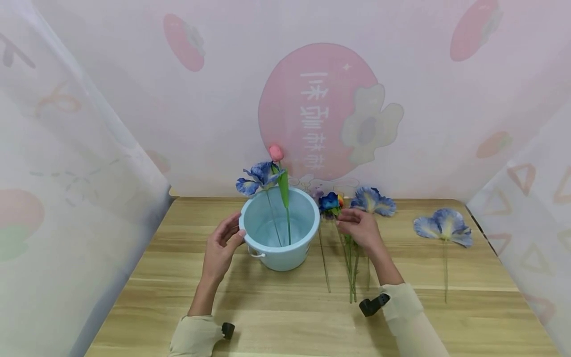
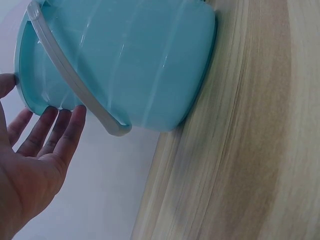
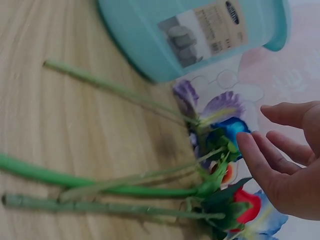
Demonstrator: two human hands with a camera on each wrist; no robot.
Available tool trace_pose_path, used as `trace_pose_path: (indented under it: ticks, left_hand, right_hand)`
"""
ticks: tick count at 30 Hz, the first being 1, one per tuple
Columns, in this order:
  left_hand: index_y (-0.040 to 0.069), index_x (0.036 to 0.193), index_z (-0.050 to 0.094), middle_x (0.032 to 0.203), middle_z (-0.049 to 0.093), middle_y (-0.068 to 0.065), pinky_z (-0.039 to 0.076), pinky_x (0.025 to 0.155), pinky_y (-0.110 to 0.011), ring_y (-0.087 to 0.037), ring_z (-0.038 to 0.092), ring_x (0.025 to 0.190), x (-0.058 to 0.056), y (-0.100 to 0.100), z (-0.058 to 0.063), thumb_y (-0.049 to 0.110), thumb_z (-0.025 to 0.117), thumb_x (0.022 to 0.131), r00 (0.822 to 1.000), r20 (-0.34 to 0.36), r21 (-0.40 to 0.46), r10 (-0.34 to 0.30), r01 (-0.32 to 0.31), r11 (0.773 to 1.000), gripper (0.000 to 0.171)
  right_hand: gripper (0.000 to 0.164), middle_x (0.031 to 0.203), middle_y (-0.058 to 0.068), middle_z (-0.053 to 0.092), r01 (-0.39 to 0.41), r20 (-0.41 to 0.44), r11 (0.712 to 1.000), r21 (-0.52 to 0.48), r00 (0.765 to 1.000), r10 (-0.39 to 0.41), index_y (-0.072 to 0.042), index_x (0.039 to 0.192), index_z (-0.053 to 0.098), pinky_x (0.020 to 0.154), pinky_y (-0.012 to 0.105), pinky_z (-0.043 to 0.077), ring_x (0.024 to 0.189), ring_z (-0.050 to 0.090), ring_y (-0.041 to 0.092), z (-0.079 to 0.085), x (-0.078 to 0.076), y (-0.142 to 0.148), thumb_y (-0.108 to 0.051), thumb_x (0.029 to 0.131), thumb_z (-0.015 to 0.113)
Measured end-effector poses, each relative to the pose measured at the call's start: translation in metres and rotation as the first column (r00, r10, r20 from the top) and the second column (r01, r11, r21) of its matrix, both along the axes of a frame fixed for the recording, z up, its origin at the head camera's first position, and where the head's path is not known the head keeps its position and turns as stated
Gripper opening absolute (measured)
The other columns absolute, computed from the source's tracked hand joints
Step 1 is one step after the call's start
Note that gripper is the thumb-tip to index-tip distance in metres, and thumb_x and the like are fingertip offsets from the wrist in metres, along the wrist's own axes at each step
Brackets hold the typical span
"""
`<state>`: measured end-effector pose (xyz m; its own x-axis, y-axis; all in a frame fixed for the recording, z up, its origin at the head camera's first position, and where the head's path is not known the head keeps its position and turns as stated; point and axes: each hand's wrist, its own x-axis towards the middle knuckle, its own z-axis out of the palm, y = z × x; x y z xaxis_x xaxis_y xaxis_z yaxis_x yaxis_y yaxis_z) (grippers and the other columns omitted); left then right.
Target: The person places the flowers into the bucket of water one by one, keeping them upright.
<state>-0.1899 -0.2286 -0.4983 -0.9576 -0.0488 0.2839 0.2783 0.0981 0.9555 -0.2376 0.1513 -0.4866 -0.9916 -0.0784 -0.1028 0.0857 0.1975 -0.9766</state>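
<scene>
A light-blue bucket [image 1: 282, 259] stands on the table. A blue iris [image 1: 260, 174] and a pink tulip [image 1: 276, 152] lean inside it, stems down. My left hand [image 1: 221, 250] holds the bucket's left rim, thumb at the edge and fingers against the outer wall. Right of the bucket, my right hand [image 1: 363, 230] hovers by a blue rose [image 3: 236, 131] with fingers fairly straight. Its fingertips come close to the petals; whether they touch, I cannot tell. Beside the blue rose lie a purple iris [image 3: 225, 107] and a red rose [image 3: 248, 206].
Two more blue irises lie on the right: one iris [image 1: 372, 201] behind my right hand, another iris [image 1: 446, 229] farther right. Several green stems [image 1: 351, 277] point toward the table's front. A printed curtain [image 1: 223, 109] hangs behind the wooden table [image 1: 156, 277]. The bucket's white handle [image 2: 75, 82] hangs down.
</scene>
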Motion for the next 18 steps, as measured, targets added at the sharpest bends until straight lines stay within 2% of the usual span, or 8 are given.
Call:
trace_pose_path:
  ticks: [3,7,10,18]
  left_hand:
    - [0.004,0.153,0.057,0.148,0.062,-0.026,0.065,0.090,-0.021,-0.014,0.068,0.123,0.001,0.000,0.001,0.010,0.068,0.106,1.000,0.000,0.001,-0.002,0.002,1.000,0.049]
    - [0.004,0.153,0.057,0.148,0.062,-0.025,0.065,0.090,-0.021,-0.012,0.068,0.123,0.002,0.000,0.001,0.010,0.068,0.106,1.000,0.002,-0.005,-0.001,0.001,1.000,0.049]
    - [0.005,0.153,0.057,0.148,0.062,-0.024,0.065,0.090,-0.022,-0.010,0.068,0.122,0.002,0.000,0.001,0.010,0.069,0.105,1.000,0.004,-0.009,0.001,-0.001,1.000,0.050]
    - [0.004,0.153,0.057,0.148,0.062,-0.025,0.066,0.090,-0.023,-0.013,0.068,0.122,0.003,0.001,0.001,0.010,0.069,0.105,1.000,-0.004,-0.001,0.000,0.000,1.000,0.049]
  right_hand:
    - [0.055,0.148,0.029,0.061,-0.007,0.010,1.000,0.030,1.000,0.007,0.001,0.155,0.052,0.106,0.045,0.062,0.131,0.067,0.039,-0.006,-0.001,0.002,-0.013,0.104,0.069]
    - [0.054,0.148,0.027,0.063,-0.021,-0.002,0.993,0.118,1.000,0.021,0.000,0.154,0.055,0.103,0.048,0.063,0.131,0.065,0.041,-0.014,-0.001,0.005,-0.014,0.104,0.069]
    - [0.053,0.146,0.025,0.065,-0.029,-0.015,0.984,0.177,0.999,0.032,0.000,0.152,0.056,0.098,0.045,0.064,0.131,0.064,0.041,-0.022,-0.003,0.008,-0.014,0.103,0.070]
    - [0.051,0.138,0.027,0.069,-0.044,-0.027,0.970,0.241,0.998,0.052,0.002,0.149,0.059,0.091,0.040,0.067,0.121,0.071,0.041,-0.032,-0.011,0.008,-0.010,0.100,0.071]
